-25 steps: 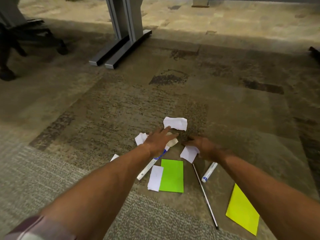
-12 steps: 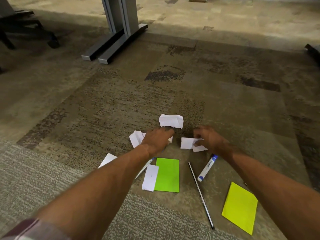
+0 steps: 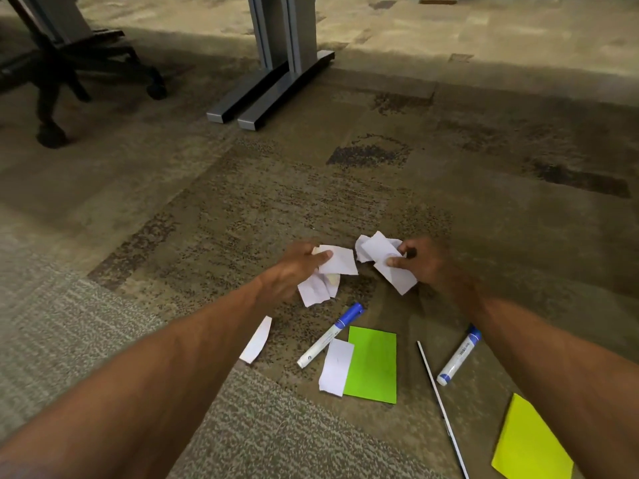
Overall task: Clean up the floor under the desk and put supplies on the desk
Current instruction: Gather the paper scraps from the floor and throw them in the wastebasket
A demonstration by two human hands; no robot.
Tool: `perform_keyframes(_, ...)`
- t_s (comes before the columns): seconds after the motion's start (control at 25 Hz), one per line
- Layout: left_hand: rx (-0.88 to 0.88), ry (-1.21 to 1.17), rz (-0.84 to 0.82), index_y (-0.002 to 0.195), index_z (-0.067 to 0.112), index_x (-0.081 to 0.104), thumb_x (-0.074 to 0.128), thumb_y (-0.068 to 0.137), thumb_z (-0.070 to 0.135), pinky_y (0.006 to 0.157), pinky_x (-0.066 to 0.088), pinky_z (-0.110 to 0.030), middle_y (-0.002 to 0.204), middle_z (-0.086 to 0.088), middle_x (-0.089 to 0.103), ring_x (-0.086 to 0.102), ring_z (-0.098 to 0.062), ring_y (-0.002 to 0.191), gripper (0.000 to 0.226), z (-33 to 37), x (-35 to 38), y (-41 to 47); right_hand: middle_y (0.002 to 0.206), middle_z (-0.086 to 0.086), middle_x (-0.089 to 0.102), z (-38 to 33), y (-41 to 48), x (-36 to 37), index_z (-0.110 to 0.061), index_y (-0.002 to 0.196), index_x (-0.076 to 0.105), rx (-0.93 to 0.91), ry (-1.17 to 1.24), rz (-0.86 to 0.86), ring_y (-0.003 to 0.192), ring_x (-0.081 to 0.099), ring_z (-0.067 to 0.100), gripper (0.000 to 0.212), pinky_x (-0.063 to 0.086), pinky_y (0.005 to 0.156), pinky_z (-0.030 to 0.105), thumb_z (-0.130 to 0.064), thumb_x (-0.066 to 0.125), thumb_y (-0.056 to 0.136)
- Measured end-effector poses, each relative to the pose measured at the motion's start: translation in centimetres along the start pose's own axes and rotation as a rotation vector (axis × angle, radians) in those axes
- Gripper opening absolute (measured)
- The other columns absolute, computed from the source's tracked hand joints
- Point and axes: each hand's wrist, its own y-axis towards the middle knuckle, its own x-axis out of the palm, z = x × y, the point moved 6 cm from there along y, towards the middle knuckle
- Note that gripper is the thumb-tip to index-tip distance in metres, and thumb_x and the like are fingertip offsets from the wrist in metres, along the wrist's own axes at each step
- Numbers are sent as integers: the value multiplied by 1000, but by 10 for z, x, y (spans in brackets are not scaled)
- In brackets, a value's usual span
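Both hands were low over the carpet (image 3: 173, 209), each closed on torn white paper. The left hand (image 3: 297, 267) pinched a white scrap (image 3: 337, 261) between thumb and fingers, the sheet jutting out to the right of the grip, and more crumpled scraps (image 3: 316, 288) hung under the palm on the side nearer the camera. The right hand (image 3: 423, 262) clamped a bunch of white paper pieces (image 3: 380, 252); they stuck out to the left of its thumb, and one long piece ran down below the thumb. The two bundles sat close together but did not touch.

Nearer the camera, loose on the carpet, lay the rest. One white scrap (image 3: 257, 340) lay by the left forearm. A blue-capped marker (image 3: 330, 335) lay slanted, its white end just beside another white slip (image 3: 337, 366), which overlapped the left edge of a green sticky pad (image 3: 375, 364). Right of the pad lay a thin white stick (image 3: 441, 406), perhaps a pen, though that could not be told. A second blue marker (image 3: 458, 356) lay just beside the right forearm, and a yellow sticky pad (image 3: 530, 444) sat at the lower right, partly hidden by that arm.

Well beyond the hands stood the grey desk foot (image 3: 269, 95), and at far left a black chair base (image 3: 69, 70)
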Motion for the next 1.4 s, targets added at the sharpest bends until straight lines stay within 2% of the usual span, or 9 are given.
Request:
perform_keyframes(0.12,-97,-65,-63,108,0,65,65,89,20,66,50,-23,102,-10,67,61,-19,79,28,-20,-2,2,115,13,65,-9,17,12,-6,97,70,69,-50,59,104,58,29,37,45,85,36,-34,77,75)
perform_keyframes(0.32,-64,192,44,117,1,59,73,80,23,85,50,-34,118,-13,62,61,-29,107,45,-28,1,-4,127,16,60,-23,34,30,-6,115,63,96,-137,39,117,54,32,47,45,93,38,-35,72,80)
perform_keyframes(0.44,-77,144,104,110,2,64,79,73,24,74,53,-33,113,-13,66,64,-29,102,46,-34,-3,-3,126,17,60,-28,38,41,-6,116,62,65,-274,-44,116,54,33,48,45,96,41,-38,71,80)
perform_keyframes(0.6,-64,72,105,93,7,61,84,67,13,46,35,-20,93,-11,62,59,-19,77,35,-32,-9,-10,122,19,62,-26,39,40,-6,106,65,60,-197,-4,113,55,35,42,46,93,42,-30,78,74)
perform_keyframes(0.76,-56,-110,101,93,10,58,82,65,-1,48,38,-23,87,-5,53,50,-14,71,38,-30,-12,-17,117,17,62,-30,33,34,-13,88,57,45,-121,88,111,55,34,29,44,83,36,-18,81,71)
perform_keyframes(0.92,109,-111,89,95,6,67,73,75,-2,57,50,-26,88,-5,59,59,-18,78,22,-21,-25,-28,95,14,56,-34,27,22,-10,90,46,-27,67,152,90,54,29,42,34,71,31,-9,82,68)
perform_keyframes(1.0,279,88,176,88,11,64,67,81,-1,56,40,-8,87,0,58,53,-7,75,15,-13,-44,-41,97,9,54,-40,21,22,-7,103,51,-23,169,135,89,51,24,49,37,73,31,-11,84,67)
perform_keyframes(1.24,517,874,278,104,13,45,49,95,9,65,35,-28,98,-7,61,46,-19,77,11,-40,-60,-89,94,11,73,-76,-30,38,-6,99,68,-145,361,-311,77,66,16,29,53,66,31,-6,79,72)
perform_keyframes(1.4,475,993,173,128,13,38,40,97,5,104,38,-35,138,-9,48,46,-26,124,33,-72,-47,-117,64,-10,69,-83,-80,71,-19,74,67,-166,236,-547,59,61,-1,21,48,57,18,-3,80,70)
